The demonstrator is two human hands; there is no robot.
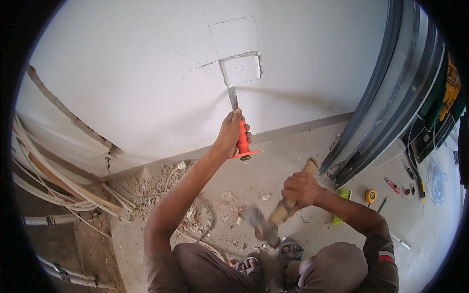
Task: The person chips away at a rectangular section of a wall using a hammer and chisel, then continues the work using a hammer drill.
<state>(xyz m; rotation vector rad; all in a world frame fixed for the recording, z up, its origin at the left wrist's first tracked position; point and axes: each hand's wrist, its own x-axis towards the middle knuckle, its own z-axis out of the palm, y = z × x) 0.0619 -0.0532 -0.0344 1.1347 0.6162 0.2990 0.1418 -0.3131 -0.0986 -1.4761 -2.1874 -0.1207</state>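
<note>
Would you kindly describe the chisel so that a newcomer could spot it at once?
On the white wall, find the partly cut square. The chisel, in the left hand, has its tip at the square's lower left corner. It is orange-gripped, unlike the wooden-handled hammer in the right hand.

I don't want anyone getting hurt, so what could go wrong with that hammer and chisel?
The hammer in the right hand could miss the chisel and hit the left hand around its handle, though the round orange guard may help. Sharp chips from the wall might nick the hands, since both are bare. Falling bits could also land on the toes showing in the open sandals.
</note>
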